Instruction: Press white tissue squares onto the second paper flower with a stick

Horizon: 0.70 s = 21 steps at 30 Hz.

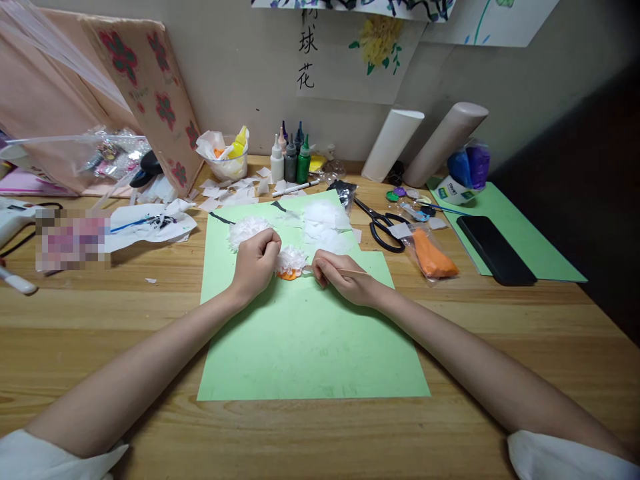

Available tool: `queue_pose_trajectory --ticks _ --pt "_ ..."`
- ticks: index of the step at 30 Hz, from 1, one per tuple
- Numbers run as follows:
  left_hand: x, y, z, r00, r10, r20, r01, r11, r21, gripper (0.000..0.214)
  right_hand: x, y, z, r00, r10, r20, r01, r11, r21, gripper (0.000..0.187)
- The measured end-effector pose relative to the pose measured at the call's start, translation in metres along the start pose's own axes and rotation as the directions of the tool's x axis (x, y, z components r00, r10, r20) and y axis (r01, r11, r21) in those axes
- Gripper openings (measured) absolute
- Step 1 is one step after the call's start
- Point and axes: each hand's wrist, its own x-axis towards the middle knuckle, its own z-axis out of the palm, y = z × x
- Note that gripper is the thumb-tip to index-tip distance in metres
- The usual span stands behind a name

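A light green sheet of paper (pixel 310 340) lies on the wooden table. Near its top are fluffy white tissue clusters (pixel 246 229), and a smaller white tissue flower (pixel 291 259) sits on a dab of orange clay. My left hand (pixel 256 263) is curled closed, its fingers pinching at the left side of that small tissue flower. My right hand (pixel 344 278) is closed round a thin wooden stick (pixel 350 272), whose left tip points into the flower. More white tissue (pixel 325 223) lies just behind.
Black scissors (pixel 384 227), a bag of orange clay (pixel 431 256), a black phone (pixel 495 249) on another green sheet, paint bottles (pixel 290 160), a plastic cup with tissue (pixel 226 160), paper scraps, two paper rolls (pixel 420 143) and a floral board (pixel 155 93) ring the work area.
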Motion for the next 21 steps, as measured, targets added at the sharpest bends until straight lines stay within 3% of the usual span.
queue_pose_trajectory --ticks 4,11,21 --pt "0.000 0.000 0.000 1.000 -0.007 0.002 0.007 1.000 -0.008 0.015 0.001 0.003 0.001 1.000 0.025 -0.019 -0.024 0.997 0.080 0.036" --pt "0.000 0.000 0.000 1.000 -0.009 0.005 0.009 1.000 -0.020 0.015 0.005 0.012 -0.003 0.994 0.103 -0.044 -0.070 0.883 0.465 0.037" --pt "0.000 0.000 0.000 1.000 -0.003 0.002 0.003 1.000 -0.022 0.016 0.004 0.009 0.001 0.996 0.092 -0.022 -0.078 0.934 0.349 0.038"
